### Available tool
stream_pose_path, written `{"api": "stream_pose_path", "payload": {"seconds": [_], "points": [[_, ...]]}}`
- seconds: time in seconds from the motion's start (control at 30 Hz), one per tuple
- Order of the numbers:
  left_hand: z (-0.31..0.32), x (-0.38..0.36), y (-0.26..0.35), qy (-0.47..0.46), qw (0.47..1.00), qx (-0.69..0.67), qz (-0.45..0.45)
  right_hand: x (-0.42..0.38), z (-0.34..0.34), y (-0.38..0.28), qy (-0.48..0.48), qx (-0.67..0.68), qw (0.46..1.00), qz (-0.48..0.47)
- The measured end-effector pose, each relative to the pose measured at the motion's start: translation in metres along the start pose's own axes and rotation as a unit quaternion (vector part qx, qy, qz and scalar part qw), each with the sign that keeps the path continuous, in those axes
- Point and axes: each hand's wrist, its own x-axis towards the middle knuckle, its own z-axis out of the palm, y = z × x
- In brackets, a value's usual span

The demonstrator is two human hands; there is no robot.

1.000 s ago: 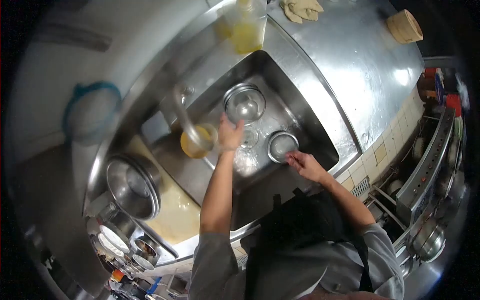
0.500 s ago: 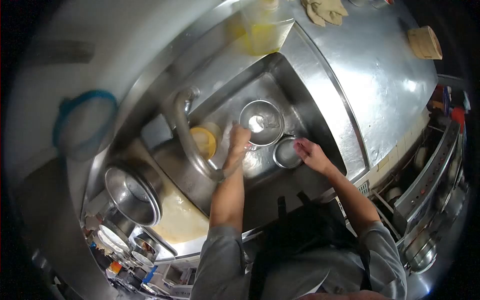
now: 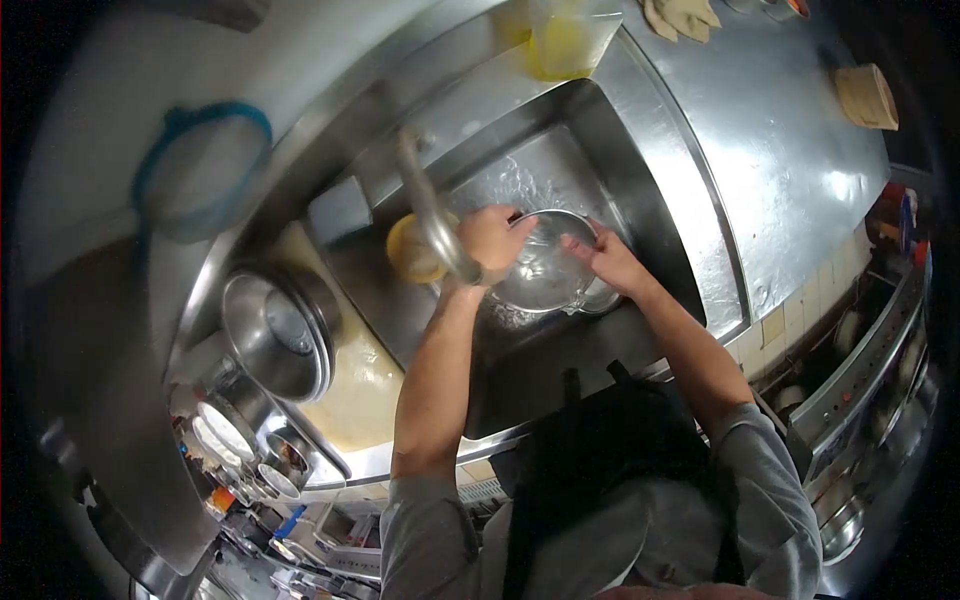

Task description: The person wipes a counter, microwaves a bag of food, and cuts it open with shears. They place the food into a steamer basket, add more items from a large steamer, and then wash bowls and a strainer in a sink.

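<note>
A round metal bowl (image 3: 535,275) is tilted over the sink (image 3: 520,375), with water on its surface. My left hand (image 3: 492,243) grips its left rim, and my right hand (image 3: 608,262) holds the right rim with the thumb over the inside. Partly covered by it, a smaller metal bowl (image 3: 603,298) lies below on the right. The curved faucet (image 3: 430,210) passes just left of my left hand. Beside it in the sink is a yellow round container (image 3: 410,250), partly hidden.
Stacked metal bowls (image 3: 275,335) stand left of the sink near a cream board (image 3: 355,385). A blue-rimmed strainer (image 3: 200,170) is at the upper left. Behind the sink is a clear container with yellow liquid (image 3: 562,42). Gloves (image 3: 682,16) and a wooden container (image 3: 866,97) rest at the right.
Both hands have closed on the larger bowl, which is now raised and tilted towards me. My right hand has left the smaller bowl. Water splashes on the sink floor behind, and the view has shifted.
</note>
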Motion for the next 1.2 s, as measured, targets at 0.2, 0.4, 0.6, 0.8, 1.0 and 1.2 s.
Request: {"api": "stream_pose_path", "payload": {"seconds": [0.2,0.4,0.6,0.8,1.0,1.2], "points": [[0.067,0.025,-0.079,0.161,0.852,-0.496,0.042,-0.022,-0.034,0.038,0.076,0.077,0.988,0.107],[0.180,-0.002,-0.150,0.197,0.969,-0.074,-0.131,-0.072,-0.057,0.051,0.160,0.031,0.986,-0.024],[0.182,0.010,-0.153,0.241,0.939,-0.165,-0.180,-0.089,-0.060,0.011,0.136,-0.290,0.917,-0.239],[0.171,0.015,-0.162,0.248,0.967,0.003,-0.057,-0.074,-0.020,-0.051,0.031,-0.397,0.884,-0.245],[0.169,-0.022,-0.143,0.213,0.969,-0.082,-0.091,-0.044,0.050,-0.110,-0.107,-0.553,0.747,-0.355],[0.164,-0.071,-0.136,0.401,0.901,-0.162,-0.010,-0.030,0.122,-0.157,-0.162,-0.645,0.652,-0.364]]}}
